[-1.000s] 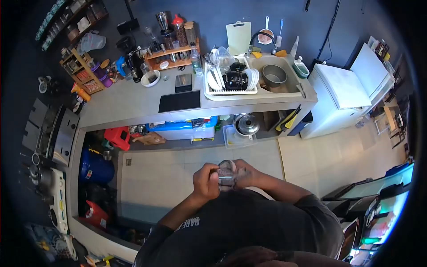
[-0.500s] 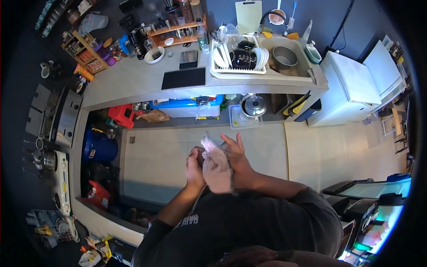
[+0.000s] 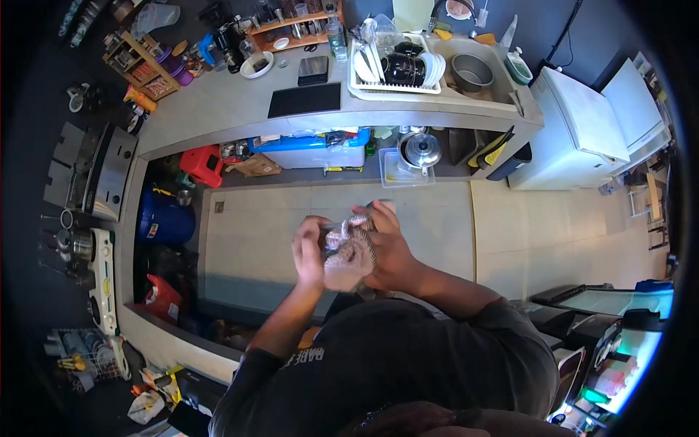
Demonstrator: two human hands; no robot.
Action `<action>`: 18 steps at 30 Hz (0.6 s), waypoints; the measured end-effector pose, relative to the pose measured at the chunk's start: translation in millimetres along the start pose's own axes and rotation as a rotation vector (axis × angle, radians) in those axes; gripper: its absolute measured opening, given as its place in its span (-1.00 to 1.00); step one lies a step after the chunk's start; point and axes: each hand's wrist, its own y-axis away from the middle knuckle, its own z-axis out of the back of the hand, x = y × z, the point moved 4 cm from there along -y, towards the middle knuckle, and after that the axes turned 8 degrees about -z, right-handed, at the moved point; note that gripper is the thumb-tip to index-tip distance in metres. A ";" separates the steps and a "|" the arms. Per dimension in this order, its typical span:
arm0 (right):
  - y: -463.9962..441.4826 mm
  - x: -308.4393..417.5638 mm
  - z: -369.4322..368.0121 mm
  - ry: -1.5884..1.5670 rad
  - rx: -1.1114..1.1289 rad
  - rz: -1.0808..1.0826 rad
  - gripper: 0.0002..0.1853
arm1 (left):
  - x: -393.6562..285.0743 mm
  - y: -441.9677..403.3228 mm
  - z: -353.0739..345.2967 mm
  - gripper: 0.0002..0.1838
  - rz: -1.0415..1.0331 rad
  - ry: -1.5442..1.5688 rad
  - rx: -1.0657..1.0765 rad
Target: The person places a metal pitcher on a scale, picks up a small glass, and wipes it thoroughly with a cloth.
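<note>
A pale pinkish cloth [image 3: 348, 269] with a dark stitched edge is bunched between my two hands in front of my chest. My left hand [image 3: 309, 251] is closed around its left side, fingers curled. On the other side, my right hand [image 3: 389, 247] grips the cloth's upper right part, with its fingers bent over the top. Blur and the folds hide whether anything else is inside the cloth.
Ahead runs a grey counter [image 3: 211, 109] with a black mat [image 3: 304, 100], a scale [image 3: 313, 69], a full dish rack [image 3: 393, 87] and a sink holding a metal pot [image 3: 472, 71]. Beneath are a storage box [image 3: 320, 154] and a lidded pot [image 3: 421, 149]. A stove [image 3: 105, 284] stands left, a white freezer [image 3: 575, 124] right.
Both hands have lifted slightly, and the cloth, which hung lower, is now more bunched up. My left hand has shifted a little left. The camera view has tilted down slightly.
</note>
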 end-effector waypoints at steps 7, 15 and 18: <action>34.9 27.1 -29.6 -0.448 0.105 0.159 -0.40 | -72.8 38.7 6.2 -0.56 -0.537 -0.295 0.179; 55.9 80.8 22.9 -0.045 -0.042 0.092 -0.26 | -61.7 63.4 32.8 -0.80 -0.059 0.402 -0.010; 66.9 83.0 3.9 -0.104 0.152 -0.023 -0.22 | -62.5 71.3 38.9 -0.74 -0.102 0.438 0.033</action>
